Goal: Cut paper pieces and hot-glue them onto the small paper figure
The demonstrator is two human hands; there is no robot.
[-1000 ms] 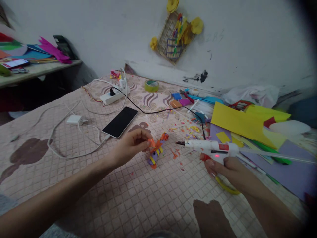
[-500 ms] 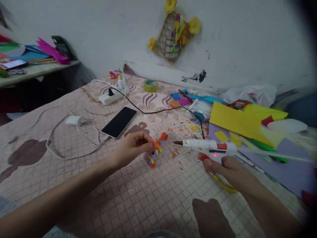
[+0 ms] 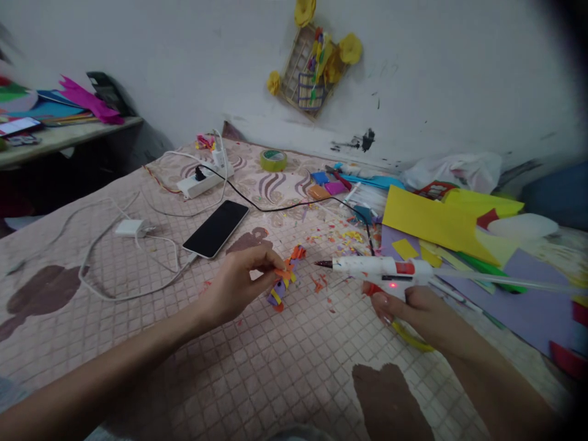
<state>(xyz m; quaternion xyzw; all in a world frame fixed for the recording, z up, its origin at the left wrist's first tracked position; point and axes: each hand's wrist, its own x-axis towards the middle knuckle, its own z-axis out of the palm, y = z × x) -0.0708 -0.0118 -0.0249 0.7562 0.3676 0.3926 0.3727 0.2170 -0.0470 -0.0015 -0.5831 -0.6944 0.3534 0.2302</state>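
Observation:
My left hand (image 3: pixel 245 278) pinches a small orange paper piece (image 3: pixel 283 274) between thumb and fingertips. Right beside it, partly behind the fingers, is a small paper craft (image 3: pixel 277 293) in purple, yellow and orange; whether the orange piece is joined to it I cannot tell. My right hand (image 3: pixel 413 309) is wrapped round the handle of a white glue gun (image 3: pixel 367 266) with a red trigger and a lit red light. Its dark nozzle points left towards the craft, a short gap away. A clear glue stick (image 3: pixel 500 278) sticks out of the gun's back.
A phone (image 3: pixel 215 228) lies left of centre on a charging cable. Behind it are a power strip (image 3: pixel 204 182) and a tape roll (image 3: pixel 273 160). The gun's black cord (image 3: pixel 285 208) crosses the table. Yellow sheets (image 3: pixel 436 220), purple paper (image 3: pixel 519 306) and scraps lie right.
The whole view has shifted slightly. My left fingers have turned a little around the orange piece, covering more of the craft. My right hand keeps its grip on the glue gun.

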